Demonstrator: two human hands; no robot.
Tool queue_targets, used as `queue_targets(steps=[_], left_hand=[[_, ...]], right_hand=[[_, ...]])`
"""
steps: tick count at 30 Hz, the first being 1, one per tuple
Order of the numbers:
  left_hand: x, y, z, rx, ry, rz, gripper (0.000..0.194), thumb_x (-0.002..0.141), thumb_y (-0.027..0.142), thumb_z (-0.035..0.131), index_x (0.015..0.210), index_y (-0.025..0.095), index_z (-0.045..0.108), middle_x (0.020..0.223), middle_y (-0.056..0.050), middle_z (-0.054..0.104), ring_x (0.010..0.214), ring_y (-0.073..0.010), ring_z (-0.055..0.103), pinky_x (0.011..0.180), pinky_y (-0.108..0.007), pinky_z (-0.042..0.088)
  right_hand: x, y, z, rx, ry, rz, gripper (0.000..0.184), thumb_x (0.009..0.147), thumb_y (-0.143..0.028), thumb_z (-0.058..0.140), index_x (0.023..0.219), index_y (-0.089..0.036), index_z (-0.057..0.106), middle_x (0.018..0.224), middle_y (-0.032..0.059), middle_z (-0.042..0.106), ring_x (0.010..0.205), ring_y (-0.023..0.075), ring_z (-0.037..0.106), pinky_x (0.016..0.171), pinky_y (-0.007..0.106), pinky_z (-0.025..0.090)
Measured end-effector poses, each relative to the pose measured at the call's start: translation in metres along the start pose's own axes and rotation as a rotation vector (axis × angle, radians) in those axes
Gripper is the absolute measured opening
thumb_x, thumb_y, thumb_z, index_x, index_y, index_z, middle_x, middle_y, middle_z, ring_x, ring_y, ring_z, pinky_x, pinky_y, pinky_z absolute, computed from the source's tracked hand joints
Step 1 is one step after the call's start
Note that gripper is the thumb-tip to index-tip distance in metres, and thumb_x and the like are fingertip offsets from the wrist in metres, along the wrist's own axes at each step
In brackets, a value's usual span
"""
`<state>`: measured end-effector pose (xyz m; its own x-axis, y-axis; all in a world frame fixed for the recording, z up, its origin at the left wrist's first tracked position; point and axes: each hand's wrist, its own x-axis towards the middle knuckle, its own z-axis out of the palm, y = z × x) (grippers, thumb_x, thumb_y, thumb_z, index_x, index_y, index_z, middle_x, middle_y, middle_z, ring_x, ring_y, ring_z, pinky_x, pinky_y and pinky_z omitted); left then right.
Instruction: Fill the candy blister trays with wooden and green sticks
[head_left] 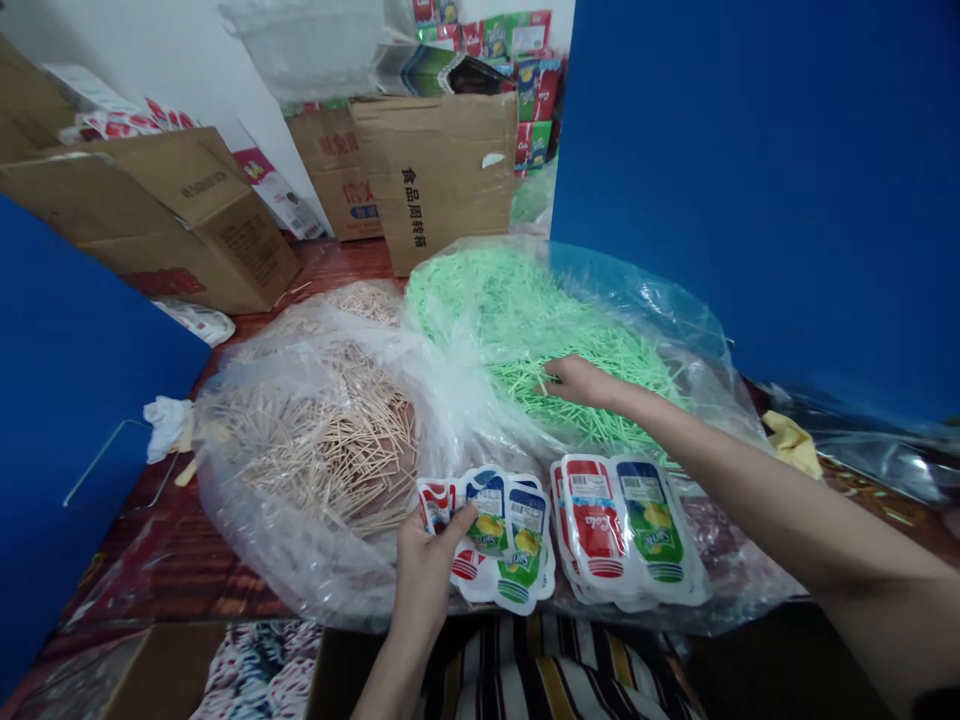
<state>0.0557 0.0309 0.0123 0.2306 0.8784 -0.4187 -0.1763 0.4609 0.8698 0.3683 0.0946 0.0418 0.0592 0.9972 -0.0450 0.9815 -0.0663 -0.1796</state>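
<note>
My left hand (427, 560) grips a few flat packets (525, 545) printed with red Cola and green-and-blue Sprite bottles, its thumb pressed on top. Right of it, a stack of like packets (630, 530) lies on the plastic at the front edge. My right hand (577, 382) reaches into a heap of thin green sticks (480, 290), its fingers pinched together at some of them. How many sticks are between the fingertips I cannot make out. To the left, beige sticks (367, 445) lie in a clear plastic bag (247, 520).
Cardboard boxes (450, 180) stand at the back, with another open box (202, 215) at the left. Blue panels (750, 150) wall both sides. Below the table's left front edge, an open box holds patterned packets (262, 665). A yellow cloth-like piece (793, 443) lies at the right.
</note>
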Motion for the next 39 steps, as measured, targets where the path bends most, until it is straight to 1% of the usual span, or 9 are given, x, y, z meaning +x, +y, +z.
queue_targets(steps=[6,12,17,20,25,27,31,36,39], left_hand=[[-0.002,-0.001,0.000,0.001,-0.001,-0.006,0.029,0.059,0.026,0.081,0.080,0.012,0.067,0.074,-0.003,0.074,0.064,-0.0183,0.068,0.064,-0.029,0.055],[-0.003,-0.001,-0.003,0.006,0.003,-0.008,0.031,0.059,0.027,0.081,0.081,0.011,0.067,0.077,-0.005,0.074,0.067,-0.0190,0.068,0.066,-0.030,0.056],[-0.004,-0.001,-0.001,0.006,-0.010,-0.026,0.033,0.059,0.029,0.081,0.082,0.010,0.067,0.077,-0.007,0.074,0.066,-0.0201,0.068,0.064,-0.031,0.056],[-0.004,-0.001,0.001,0.009,-0.007,-0.022,0.033,0.057,0.029,0.082,0.080,0.011,0.067,0.076,-0.006,0.073,0.065,-0.0200,0.068,0.064,-0.031,0.056],[-0.004,0.000,-0.002,-0.013,0.005,-0.019,0.033,0.056,0.030,0.082,0.080,0.011,0.068,0.077,-0.007,0.074,0.066,-0.0205,0.068,0.066,-0.032,0.055],[-0.002,-0.001,-0.005,-0.013,0.006,0.001,0.032,0.057,0.030,0.082,0.079,0.011,0.068,0.077,-0.007,0.074,0.068,-0.0209,0.068,0.067,-0.032,0.055],[0.000,-0.005,-0.009,-0.026,0.004,0.007,0.031,0.058,0.029,0.081,0.080,0.012,0.068,0.078,-0.006,0.074,0.069,-0.0206,0.068,0.068,-0.031,0.054],[-0.002,-0.006,-0.008,-0.028,-0.014,-0.016,0.032,0.059,0.029,0.081,0.082,0.011,0.069,0.079,-0.007,0.074,0.069,-0.0210,0.068,0.067,-0.032,0.055],[-0.003,-0.003,-0.007,-0.031,-0.014,-0.012,0.030,0.059,0.028,0.081,0.080,0.012,0.069,0.077,-0.005,0.074,0.067,-0.0201,0.068,0.066,-0.031,0.055]], right_hand=[[-0.006,-0.005,0.005,0.064,-0.035,0.043,0.027,0.083,-0.040,0.052,0.073,-0.016,0.059,0.062,-0.0006,0.057,0.057,0.0120,0.046,0.053,0.022,0.029],[-0.016,-0.004,0.003,0.008,-0.079,0.070,0.035,0.090,-0.045,0.043,0.080,-0.016,0.060,0.070,0.0046,0.063,0.063,0.0160,0.054,0.056,0.024,0.033],[-0.019,-0.004,0.002,-0.076,-0.118,0.009,0.024,0.089,-0.036,0.049,0.081,-0.016,0.061,0.099,0.0119,0.064,0.092,0.0230,0.057,0.078,0.028,0.038],[-0.018,-0.005,0.005,-0.088,-0.163,0.000,0.018,0.086,-0.031,0.055,0.080,-0.015,0.061,0.099,0.0134,0.065,0.100,0.0258,0.056,0.087,0.031,0.037],[-0.015,-0.004,-0.002,-0.010,-0.158,0.114,0.027,0.093,-0.032,0.039,0.106,-0.013,0.054,0.094,0.0177,0.066,0.094,0.0285,0.060,0.079,0.035,0.042],[-0.015,-0.002,-0.007,0.073,-0.179,0.162,0.032,0.095,-0.035,0.034,0.110,-0.012,0.052,0.089,0.0161,0.066,0.083,0.0255,0.063,0.073,0.034,0.045],[-0.019,0.003,-0.008,0.314,-0.302,0.197,0.037,0.093,-0.046,0.036,0.090,-0.016,0.057,0.079,0.0078,0.066,0.061,0.0152,0.060,0.061,0.028,0.049],[-0.019,0.010,-0.002,1.172,-0.484,0.343,0.031,0.088,-0.047,0.049,0.088,-0.017,0.058,0.076,0.0025,0.063,0.062,0.0118,0.058,0.071,0.031,0.054],[-0.017,0.008,0.001,1.305,-0.494,0.397,0.033,0.095,-0.040,0.034,0.094,-0.016,0.057,0.076,0.0039,0.062,0.068,0.0142,0.061,0.076,0.034,0.055]])
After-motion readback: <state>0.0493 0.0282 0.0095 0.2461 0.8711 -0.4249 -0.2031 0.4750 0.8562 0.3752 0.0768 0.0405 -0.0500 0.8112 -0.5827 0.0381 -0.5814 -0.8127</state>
